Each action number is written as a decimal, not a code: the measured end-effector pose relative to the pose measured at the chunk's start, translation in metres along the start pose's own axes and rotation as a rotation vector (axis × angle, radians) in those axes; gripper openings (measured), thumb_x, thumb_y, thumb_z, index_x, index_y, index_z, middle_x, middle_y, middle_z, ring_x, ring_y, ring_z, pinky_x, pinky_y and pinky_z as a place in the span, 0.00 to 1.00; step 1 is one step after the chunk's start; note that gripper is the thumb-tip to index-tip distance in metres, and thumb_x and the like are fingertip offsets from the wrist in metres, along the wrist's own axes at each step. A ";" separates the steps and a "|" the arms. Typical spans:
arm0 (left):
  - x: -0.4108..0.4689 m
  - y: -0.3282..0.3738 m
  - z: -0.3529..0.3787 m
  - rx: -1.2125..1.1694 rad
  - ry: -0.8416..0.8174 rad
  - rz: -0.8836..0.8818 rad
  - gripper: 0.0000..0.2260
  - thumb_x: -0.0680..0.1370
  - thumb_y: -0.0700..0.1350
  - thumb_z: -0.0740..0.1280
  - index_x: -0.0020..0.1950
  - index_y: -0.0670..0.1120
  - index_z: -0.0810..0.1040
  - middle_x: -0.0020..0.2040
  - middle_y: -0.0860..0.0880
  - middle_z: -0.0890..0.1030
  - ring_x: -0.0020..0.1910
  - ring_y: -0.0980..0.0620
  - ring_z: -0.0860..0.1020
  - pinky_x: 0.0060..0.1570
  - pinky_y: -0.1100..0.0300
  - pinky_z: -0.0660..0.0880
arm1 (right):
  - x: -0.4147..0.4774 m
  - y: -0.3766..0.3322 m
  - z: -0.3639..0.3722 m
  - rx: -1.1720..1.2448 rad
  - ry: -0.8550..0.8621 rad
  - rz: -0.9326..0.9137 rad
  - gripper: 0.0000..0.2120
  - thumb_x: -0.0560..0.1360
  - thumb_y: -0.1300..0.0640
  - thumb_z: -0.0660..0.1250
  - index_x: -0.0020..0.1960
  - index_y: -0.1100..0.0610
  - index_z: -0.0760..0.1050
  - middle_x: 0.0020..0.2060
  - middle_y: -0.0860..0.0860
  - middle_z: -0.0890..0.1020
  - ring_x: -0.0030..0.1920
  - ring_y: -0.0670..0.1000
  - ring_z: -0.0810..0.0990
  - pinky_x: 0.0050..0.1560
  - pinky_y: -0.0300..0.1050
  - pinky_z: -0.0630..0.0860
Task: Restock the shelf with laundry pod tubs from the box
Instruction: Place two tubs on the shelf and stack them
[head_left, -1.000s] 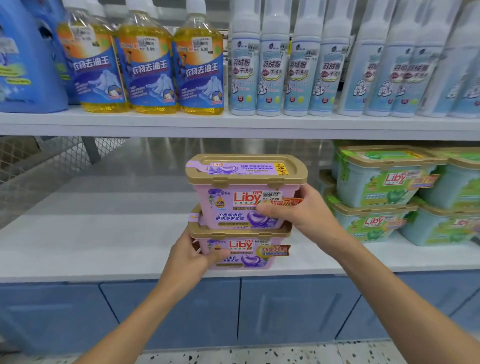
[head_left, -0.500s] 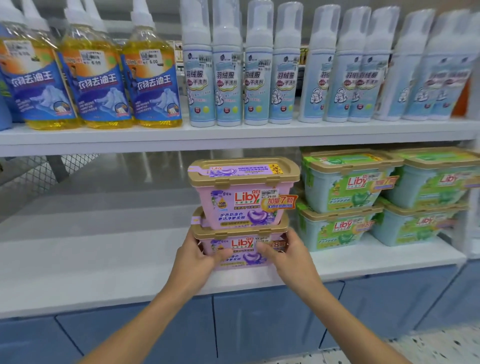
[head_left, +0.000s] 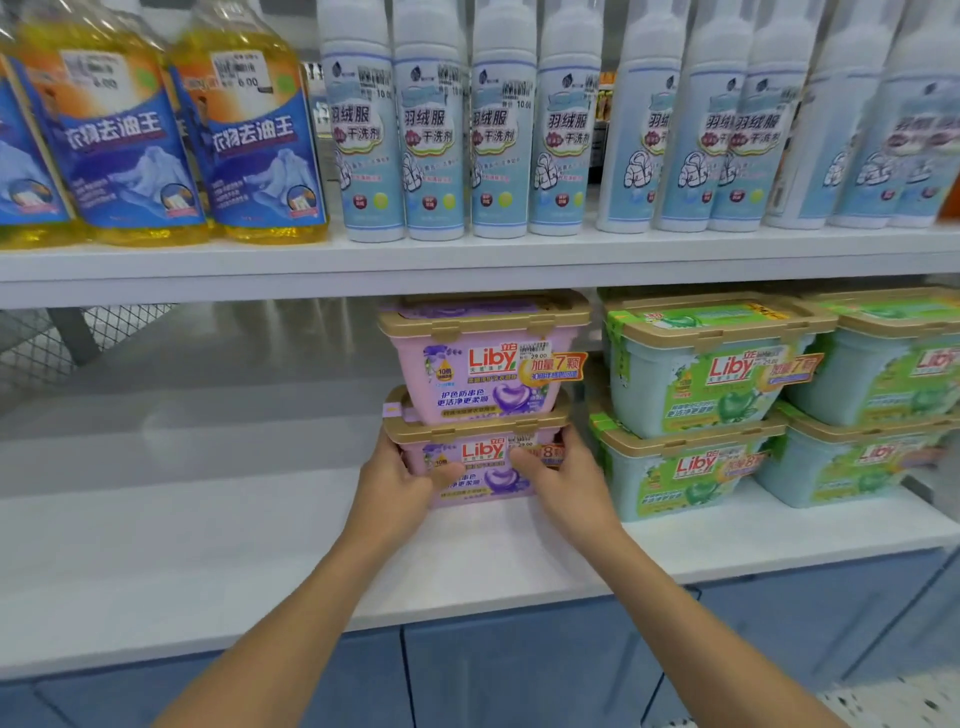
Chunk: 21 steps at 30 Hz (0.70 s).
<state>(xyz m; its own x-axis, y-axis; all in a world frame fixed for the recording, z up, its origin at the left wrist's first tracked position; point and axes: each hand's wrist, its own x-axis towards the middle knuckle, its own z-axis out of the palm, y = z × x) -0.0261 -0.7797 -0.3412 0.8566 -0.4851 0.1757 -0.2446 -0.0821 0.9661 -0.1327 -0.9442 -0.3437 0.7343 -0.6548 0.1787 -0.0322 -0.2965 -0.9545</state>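
Two pink laundry pod tubs with tan lids stand stacked on the white lower shelf (head_left: 208, 530). The upper pink tub (head_left: 483, 364) sits on the lower pink tub (head_left: 480, 465). My left hand (head_left: 395, 483) grips the lower tub's left end, thumb across its front. My right hand (head_left: 563, 480) grips its right end, thumb on the front label. The stack stands just left of the green tubs (head_left: 696, 410). No box is in view.
Green pod tubs are stacked two high to the right, filling the shelf's right part. The upper shelf (head_left: 467, 265) carries yellow detergent bottles (head_left: 249, 135) and white foam bottles (head_left: 431, 130). Left of the pink stack is bare shelf. Blue cabinet panels (head_left: 519, 670) lie below.
My right hand came down from the upper tub to the lower tub's right end. Both hands have slid the stack deeper onto the shelf, closer to the green tubs.
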 end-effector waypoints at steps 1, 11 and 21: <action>0.005 -0.001 0.002 -0.012 0.000 0.002 0.26 0.74 0.39 0.77 0.68 0.54 0.73 0.59 0.59 0.83 0.57 0.60 0.82 0.57 0.55 0.80 | 0.005 -0.001 0.001 0.005 0.004 0.005 0.22 0.76 0.56 0.73 0.67 0.52 0.72 0.58 0.46 0.83 0.57 0.47 0.82 0.53 0.37 0.76; 0.050 -0.015 0.016 -0.127 -0.004 -0.028 0.29 0.68 0.43 0.79 0.66 0.54 0.74 0.60 0.54 0.85 0.59 0.51 0.84 0.61 0.42 0.79 | 0.041 0.009 0.014 0.021 0.084 -0.015 0.19 0.77 0.58 0.71 0.65 0.51 0.70 0.58 0.47 0.81 0.57 0.46 0.81 0.51 0.32 0.76; 0.062 -0.019 0.023 -0.065 0.017 -0.029 0.24 0.74 0.39 0.77 0.66 0.53 0.74 0.59 0.53 0.84 0.57 0.52 0.84 0.61 0.43 0.80 | 0.053 0.011 0.017 0.038 0.106 0.025 0.20 0.77 0.57 0.71 0.67 0.50 0.70 0.59 0.47 0.81 0.57 0.46 0.80 0.45 0.29 0.72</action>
<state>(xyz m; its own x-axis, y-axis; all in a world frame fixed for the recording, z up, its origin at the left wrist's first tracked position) 0.0213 -0.8282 -0.3529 0.8706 -0.4684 0.1505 -0.1904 -0.0387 0.9809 -0.0831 -0.9704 -0.3488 0.6578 -0.7321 0.1769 -0.0226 -0.2540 -0.9669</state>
